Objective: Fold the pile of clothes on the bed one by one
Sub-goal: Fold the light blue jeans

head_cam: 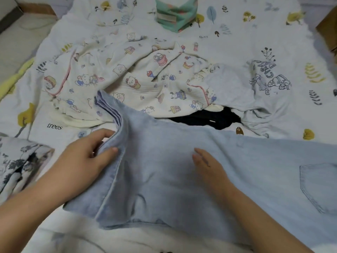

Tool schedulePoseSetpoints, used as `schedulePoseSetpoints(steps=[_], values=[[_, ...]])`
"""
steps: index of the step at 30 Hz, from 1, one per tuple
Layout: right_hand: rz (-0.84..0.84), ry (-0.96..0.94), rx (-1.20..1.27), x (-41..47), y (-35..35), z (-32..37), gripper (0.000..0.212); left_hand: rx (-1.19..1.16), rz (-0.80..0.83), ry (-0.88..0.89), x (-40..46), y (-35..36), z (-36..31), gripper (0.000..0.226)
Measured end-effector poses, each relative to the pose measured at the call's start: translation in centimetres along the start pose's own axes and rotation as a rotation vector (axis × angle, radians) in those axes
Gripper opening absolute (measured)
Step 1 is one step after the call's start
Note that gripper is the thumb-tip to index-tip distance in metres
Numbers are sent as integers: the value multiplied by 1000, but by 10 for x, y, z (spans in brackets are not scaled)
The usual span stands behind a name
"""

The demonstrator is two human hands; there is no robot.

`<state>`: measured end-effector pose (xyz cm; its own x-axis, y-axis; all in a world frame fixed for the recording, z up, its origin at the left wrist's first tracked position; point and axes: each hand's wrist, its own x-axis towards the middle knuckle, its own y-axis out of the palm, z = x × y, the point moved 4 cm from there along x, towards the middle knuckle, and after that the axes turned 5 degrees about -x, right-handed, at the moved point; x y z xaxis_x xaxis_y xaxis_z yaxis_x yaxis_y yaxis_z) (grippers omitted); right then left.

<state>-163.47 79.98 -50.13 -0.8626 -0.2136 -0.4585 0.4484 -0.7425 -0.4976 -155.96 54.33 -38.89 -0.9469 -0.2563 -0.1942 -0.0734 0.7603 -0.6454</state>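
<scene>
With the left hand (87, 154) pinching the pale denim garment's (164, 170) lower-left edge, the flat, open right hand (206, 163) should anchor the crease squarely.

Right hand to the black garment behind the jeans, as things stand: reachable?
Probably yes. The right hand lies flat and open on the light denim jeans; the black garment sits just beyond their far edge, partly under the cartoon-print cloth, its near part exposed.

- Before us, pale blue denim garment (182, 170).
- Cream cartoon-print cloth (127, 77) at our centre.
- Black garment (206, 118) beside it.
- Our white bedsheet (246, 33) shows yellow and grey leaves.
- Mint folded cloth (176, 13), top centre.
</scene>
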Motion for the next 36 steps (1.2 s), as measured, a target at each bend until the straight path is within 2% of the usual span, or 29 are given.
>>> schedulePoseSetpoints(steps=[3,5,7,8,10,12,13,15,17,20,22,24,26,27,29,31,33,36], values=[[56,107,351,-13,-25,4,27,84,50,135,-7,43,-59,27],[121,163,587,-18,-40,-2,42,93,42,197,-13,81,-90,12],[146,226,824,-19,-59,-14,60,63,70,201,-15,129,-106,18],[152,253,897,-20,-68,-22,68,37,140,187,-17,155,-110,25],[164,306,918,-21,-82,-42,75,-118,444,107,-25,209,-108,36],[160,375,773,-21,-83,-63,67,-235,744,43,-45,246,-100,37],[140,410,684,-21,-82,-72,60,-211,789,56,-52,255,-94,35],[78,425,557,-17,-78,-82,47,-211,686,98,-58,258,-80,26],[36,362,427,-12,-72,-78,37,-266,463,60,-51,246,-61,25],[-52,207,185,-3,-65,-66,23,-196,82,-3,-29,210,-32,20],[-173,79,35,-8,-71,-56,14,-130,-111,-34,-15,185,-16,25],[-353,-10,17,-19,-92,-49,4,-78,-239,-118,-1,167,3,22],[-507,-7,-14,-28,-116,-56,10,-27,-258,-252,7,165,23,18],[-521,47,-58,-29,-125,-66,13,-15,-221,-322,9,168,29,21],[-392,228,-189,-21,-129,-91,11,-53,-100,-435,7,182,34,27],[-248,355,-192,-13,-122,-107,19,-141,46,-485,1,197,31,34],[-233,366,-109,-5,-119,-107,23,-285,112,-521,-3,204,29,38],[-297,284,-73,-5,-123,-104,14,-351,89,-474,-6,202,30,26]])
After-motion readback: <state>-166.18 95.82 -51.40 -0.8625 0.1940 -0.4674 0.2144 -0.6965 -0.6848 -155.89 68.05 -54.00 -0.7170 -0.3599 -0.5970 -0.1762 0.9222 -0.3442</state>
